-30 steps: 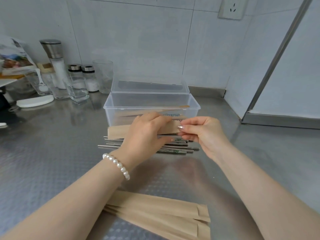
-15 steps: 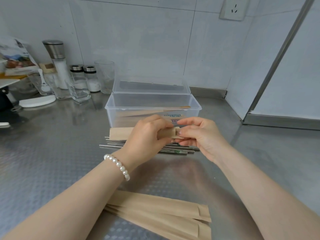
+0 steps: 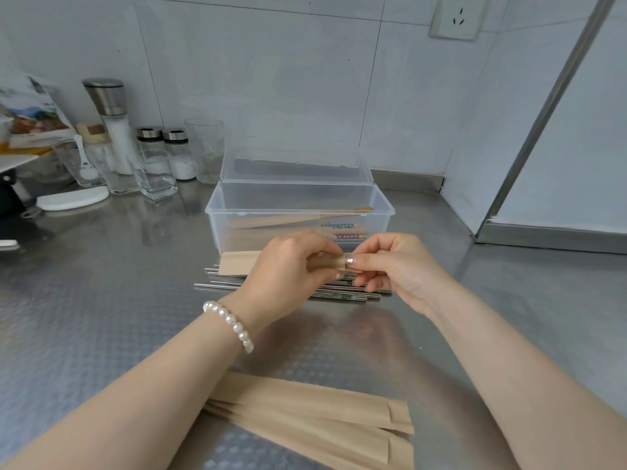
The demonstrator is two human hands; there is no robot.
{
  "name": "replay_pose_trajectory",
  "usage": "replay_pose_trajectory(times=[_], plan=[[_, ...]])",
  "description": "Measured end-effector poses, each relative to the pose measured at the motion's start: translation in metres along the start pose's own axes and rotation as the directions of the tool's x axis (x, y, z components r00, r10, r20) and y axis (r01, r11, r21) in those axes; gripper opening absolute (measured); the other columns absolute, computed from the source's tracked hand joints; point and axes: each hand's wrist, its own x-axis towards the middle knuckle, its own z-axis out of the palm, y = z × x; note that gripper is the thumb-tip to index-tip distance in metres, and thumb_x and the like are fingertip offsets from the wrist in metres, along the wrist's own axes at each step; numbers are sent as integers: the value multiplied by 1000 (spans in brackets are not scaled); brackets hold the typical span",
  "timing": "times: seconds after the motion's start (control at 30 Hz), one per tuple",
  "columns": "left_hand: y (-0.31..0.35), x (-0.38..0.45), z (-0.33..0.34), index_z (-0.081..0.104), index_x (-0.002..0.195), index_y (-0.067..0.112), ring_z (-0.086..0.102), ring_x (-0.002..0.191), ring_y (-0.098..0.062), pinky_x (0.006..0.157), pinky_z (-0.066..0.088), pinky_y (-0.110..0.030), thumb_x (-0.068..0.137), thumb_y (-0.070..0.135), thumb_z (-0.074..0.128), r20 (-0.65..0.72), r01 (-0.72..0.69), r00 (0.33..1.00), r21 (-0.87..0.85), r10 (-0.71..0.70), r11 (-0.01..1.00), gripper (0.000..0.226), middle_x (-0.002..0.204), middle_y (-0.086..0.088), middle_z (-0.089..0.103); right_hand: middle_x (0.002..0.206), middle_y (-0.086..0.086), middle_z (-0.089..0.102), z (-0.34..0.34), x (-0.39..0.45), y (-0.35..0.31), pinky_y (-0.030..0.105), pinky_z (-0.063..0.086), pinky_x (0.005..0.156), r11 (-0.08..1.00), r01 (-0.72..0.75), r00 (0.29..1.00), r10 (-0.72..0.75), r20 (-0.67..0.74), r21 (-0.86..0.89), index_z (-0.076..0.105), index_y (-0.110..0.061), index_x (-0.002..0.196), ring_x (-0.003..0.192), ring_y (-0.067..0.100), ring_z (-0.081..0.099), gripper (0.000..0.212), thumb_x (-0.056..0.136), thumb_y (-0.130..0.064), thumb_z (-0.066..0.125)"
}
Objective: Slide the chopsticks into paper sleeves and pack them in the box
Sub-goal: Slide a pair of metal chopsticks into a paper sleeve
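left hand (image 3: 288, 266) grips sleeve (image 3: 237, 262) | right hand (image 3: 390, 266) pinches, apparently now folding, its end (was flat)

No text can be read. A blue printed band on a wrapper (image 3: 337, 226) inside the clear box (image 3: 217, 218) is too blurred to make out. The packet (image 3: 32, 110) at ten o'clock bears print too small to read.
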Motion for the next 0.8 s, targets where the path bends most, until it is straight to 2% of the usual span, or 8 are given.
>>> replay_pose_trajectory(times=[0.07, 0.1, 0.2, 0.27, 0.37, 0.53, 0.67, 0.8], plan=[[-4, 2, -3, 69, 92, 17, 65, 86, -15, 81, 52, -36, 68, 14, 78, 4, 50, 999, -8, -50, 999, 25, 89, 4, 70, 55, 1, 64, -12, 1, -3, 18, 46, 41, 993, 36, 999, -36, -1, -113, 64, -6, 69, 47, 11, 59, 12, 74, 3, 70], [-7, 3, -4, 69, 93, 18, 65, 88, -17, 82, 52, -37, 69, 15, 78, 7, 74, 997, 3, -74, 997, 26, 90, 4, 70, 52, -2, 63, -20, 2, -4, 16, 44, 42, 971, 64, 998, -66, -2, -232, 65, -7, 68, 47, 8, 57, 12, 73, 2, 73], [-13, 4, -9, 69, 94, 20, 63, 89, -17, 83, 50, -36, 69, 17, 77, 8, 136, 990, 75, -137, 988, 26, 90, 4, 70, 49, -8, 60, -38, 3, -3, 12, 41, 47, 804, 90, 995, -48, 87, -588, 68, -14, 60, 46, 0, 51, 17, 68, -5, 79], [-17, 4, -10, 69, 94, 20, 63, 89, -17, 83, 49, -34, 70, 17, 77, 12, 166, 986, 94, -168, 982, 25, 90, 4, 70, 54, -6, 62, -42, 5, 3, 15, 43, 56, 717, 89, 988, 26, 154, -692, 69, -20, 58, 52, 2, 53, 19, 67, -7, 80], [-21, 4, -10, 70, 91, 20, 63, 87, -15, 82, 51, -34, 69, 17, 78, 25, 188, 981, 76, -190, 979, 24, 87, 5, 70, 54, -4, 60, -40, 10, 10, 24, 41, 60, 672, 104, 986, 28, 166, -733, 67, -23, 57, 54, 7, 49, 22, 67, -9, 81], [-21, 3, -8, 70, 94, 18, 63, 89, -16, 84, 50, -33, 70, 15, 77, 56, 184, 980, 76, -188, 980, 24, 90, 4, 70, 50, -8, 47, -36, 12, 14, 11, 32, 47, 690, 142, 982, -10, 187, -710, 66, -21, 61, 42, -1, 41, 20, 67, -10, 82], [-21, 2, -8, 69, 96, 17, 62, 89, -18, 84, 49, -35, 72, 16, 76, 90, 171, 980, 99, -180, 980, 25, 93, 2, 69, 71, -1, 54, -38, 15, 19, 13, 37, 56, 685, 175, 974, -14, 227, -708, 64, -22, 64, 57, 4, 43, 18, 71, -13, 78], [-19, 2, -9, 69, 98, 17, 61, 90, -17, 84, 48, -31, 73, 17, 75, 98, 174, 978, 112, -185, 978, 26, 95, 2, 68, 72, -6, 49, -38, 19, 21, 12, 36, 56, 664, 210, 972, -62, 228, -718, 61, -21, 68, 59, 5, 39, 17, 79, -13, 71]])
